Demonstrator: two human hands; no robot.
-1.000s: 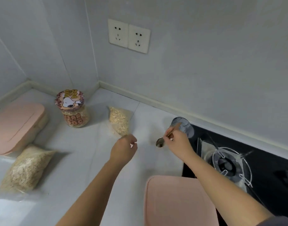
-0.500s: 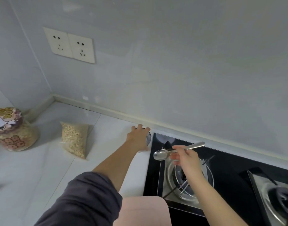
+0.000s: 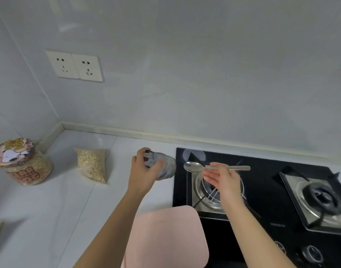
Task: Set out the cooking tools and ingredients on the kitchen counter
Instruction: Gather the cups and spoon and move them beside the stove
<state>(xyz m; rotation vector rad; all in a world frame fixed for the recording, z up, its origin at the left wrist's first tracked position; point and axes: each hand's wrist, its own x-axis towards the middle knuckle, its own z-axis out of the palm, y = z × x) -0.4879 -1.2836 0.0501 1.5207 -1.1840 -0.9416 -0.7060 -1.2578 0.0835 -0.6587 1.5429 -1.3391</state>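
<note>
Just left of the stove (image 3: 266,182), the left hand (image 3: 144,176) curled its fingers round a tilted glass jar (image 3: 166,167) over the tabletop (image 3: 69,200). The right hand (image 3: 222,179) pinched a metal spoon (image 3: 193,167), held level above the burner (image 3: 206,194), with its other fingers loosely extended.

The spoon (image 3: 194,167) is finished in polished, mirror-bright metal. The small jar (image 3: 165,167) is made of clear glass. The hob (image 3: 262,186) is topped with glossy black glass, and its burner trays (image 3: 200,200) are made of brushed steel. The bag of oats (image 3: 91,165) is made of clear plastic. The desk (image 3: 49,209) is finished smooth, glossy white.
</note>
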